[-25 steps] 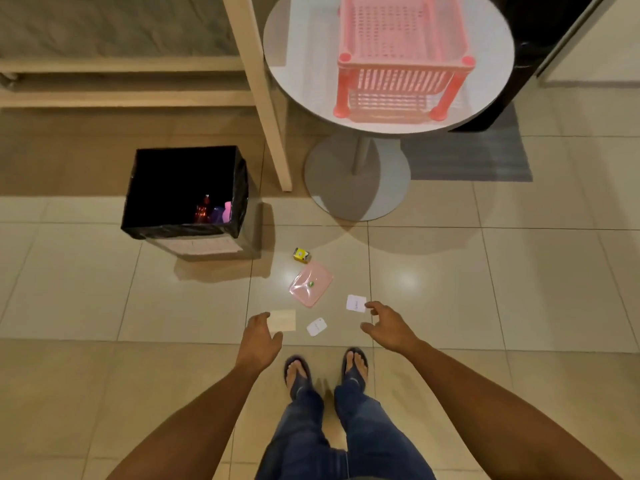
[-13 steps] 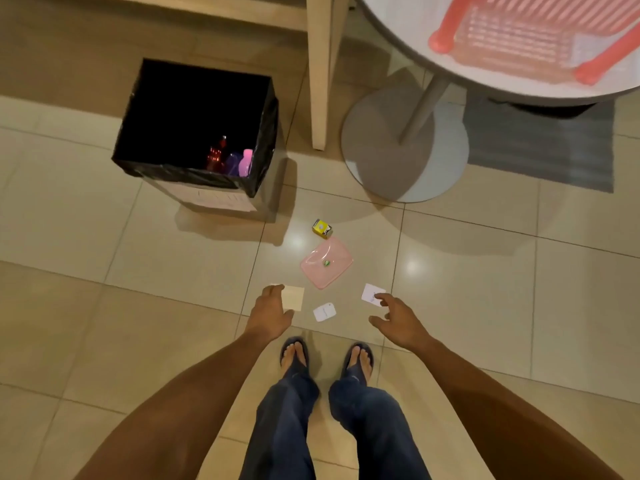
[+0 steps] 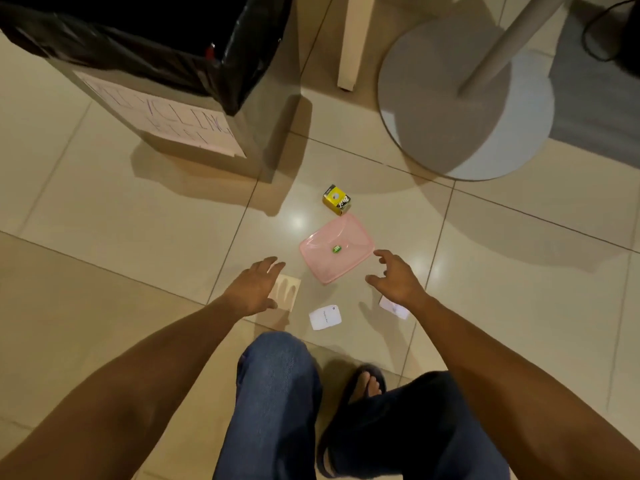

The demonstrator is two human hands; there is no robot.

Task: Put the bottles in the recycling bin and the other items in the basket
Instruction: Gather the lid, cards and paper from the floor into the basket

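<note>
While the person is crouching low over the floor, a lot is getting cut off. The recycling bin [image 3: 194, 109] is sitting at the top left, and its top is running out of the picture, so nothing inside the black bag is showing clearly. A paper sign [image 3: 166, 116] is sticking to its front, with blurry writing. The basket is not showing at all. Only the round table base [image 3: 464, 109] and a slanting pole are peeking in at the top right.

The pink lid [image 3: 336, 248] is lying flat on the tile in the middle, turned at a slant, with its long side running from lower left to upper right. A tiny green sticker is sitting in its middle. The small yellow box [image 3: 336, 199] is standing just beyond the lid's far corner, tipped a little.

The left hand [image 3: 254, 289] is reaching forward, palm down, fingers straight and spread apart, over a tan card [image 3: 287, 292]. Whether it is touching the card is hard to tell. The right hand [image 3: 394, 277] is reaching forward too, fingers loosely bent and apart, holding nothing, just beside the lid's near right edge. It is hiding part of a white paper [image 3: 393, 308]. Another white card [image 3: 325, 317] is lying between the two hands, near the knee.
</note>
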